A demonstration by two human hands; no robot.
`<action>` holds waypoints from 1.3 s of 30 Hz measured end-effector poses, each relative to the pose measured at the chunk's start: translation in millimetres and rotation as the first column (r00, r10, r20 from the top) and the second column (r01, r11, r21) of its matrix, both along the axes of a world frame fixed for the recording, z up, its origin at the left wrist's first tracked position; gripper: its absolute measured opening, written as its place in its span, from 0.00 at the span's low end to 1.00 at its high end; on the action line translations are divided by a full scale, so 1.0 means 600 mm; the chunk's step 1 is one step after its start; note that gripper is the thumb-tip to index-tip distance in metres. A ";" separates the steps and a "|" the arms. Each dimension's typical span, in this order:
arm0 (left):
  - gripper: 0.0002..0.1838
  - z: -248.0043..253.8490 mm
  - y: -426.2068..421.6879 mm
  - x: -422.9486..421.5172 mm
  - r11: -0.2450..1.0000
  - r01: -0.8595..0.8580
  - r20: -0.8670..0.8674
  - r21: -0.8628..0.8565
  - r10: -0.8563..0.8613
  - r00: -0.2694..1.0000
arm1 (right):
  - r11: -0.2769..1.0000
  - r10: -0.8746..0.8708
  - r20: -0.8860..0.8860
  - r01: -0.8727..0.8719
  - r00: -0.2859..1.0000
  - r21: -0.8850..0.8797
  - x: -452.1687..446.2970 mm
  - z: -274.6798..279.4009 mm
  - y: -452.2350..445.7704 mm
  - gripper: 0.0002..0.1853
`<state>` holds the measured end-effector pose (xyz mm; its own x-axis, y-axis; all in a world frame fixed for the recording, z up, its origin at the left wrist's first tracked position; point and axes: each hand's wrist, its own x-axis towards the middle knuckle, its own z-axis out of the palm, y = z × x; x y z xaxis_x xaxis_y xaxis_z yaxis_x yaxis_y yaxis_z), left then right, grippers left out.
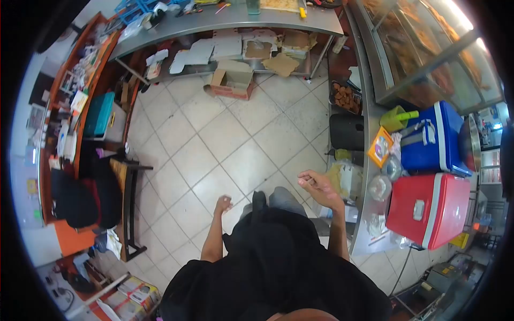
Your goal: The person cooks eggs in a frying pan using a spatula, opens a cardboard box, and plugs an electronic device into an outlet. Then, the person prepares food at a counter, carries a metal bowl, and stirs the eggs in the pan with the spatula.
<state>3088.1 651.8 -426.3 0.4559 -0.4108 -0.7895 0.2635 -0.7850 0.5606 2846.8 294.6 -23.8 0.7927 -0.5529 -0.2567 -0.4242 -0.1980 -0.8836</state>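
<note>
My left hand (224,204) hangs low over the tiled floor (214,142), beside my leg. Its fingers are loosely curled but not closed up, and I see nothing in them. My right hand (320,187) is raised in front of me on the right, fingers stretched out and slightly bent, with nothing in it. The nearest things to it are a crumpled clear plastic bag (349,179) and the metal counter (368,227) on the right. Neither hand touches an object.
A red cooler (405,206) and a blue cooler (418,150) stand on the right counter, near a green container (393,119). An open cardboard box (231,84) sits on the floor before the far steel table (225,20). A dark-topped bench (127,208) stands left.
</note>
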 end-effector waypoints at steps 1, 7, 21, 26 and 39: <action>0.14 0.009 -0.083 0.057 0.999 0.014 0.037 -0.051 -0.012 0.999 | 1.000 -0.017 -0.013 0.017 1.000 0.001 0.025 -0.010 -0.041 0.14; 0.15 0.077 -0.488 0.312 0.975 0.053 0.173 -0.214 -0.016 0.985 | 0.999 -0.053 -0.102 0.053 0.993 -0.007 0.177 -0.104 -0.331 0.16; 0.14 0.210 -1.069 0.588 0.960 0.068 0.086 -0.272 -0.046 0.995 | 0.981 -0.125 -0.024 0.120 0.992 -0.153 0.595 -0.228 -1.013 0.16; 0.14 0.269 -1.324 0.714 0.869 0.118 0.089 -0.480 -0.085 0.992 | 0.933 -0.281 0.079 0.292 0.956 -0.211 0.765 -0.271 -1.334 0.12; 0.13 0.404 -1.592 0.836 0.903 0.223 -0.067 -0.368 -0.265 0.962 | 0.526 -0.451 0.311 0.531 0.836 -0.665 1.191 -0.279 -2.122 0.28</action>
<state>3589.4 -303.2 -184.1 0.2223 -0.7595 -0.6113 0.1665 -0.5882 0.7914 3561.4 -978.3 -191.3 0.3346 -0.8334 0.4399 -0.5801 -0.5500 -0.6008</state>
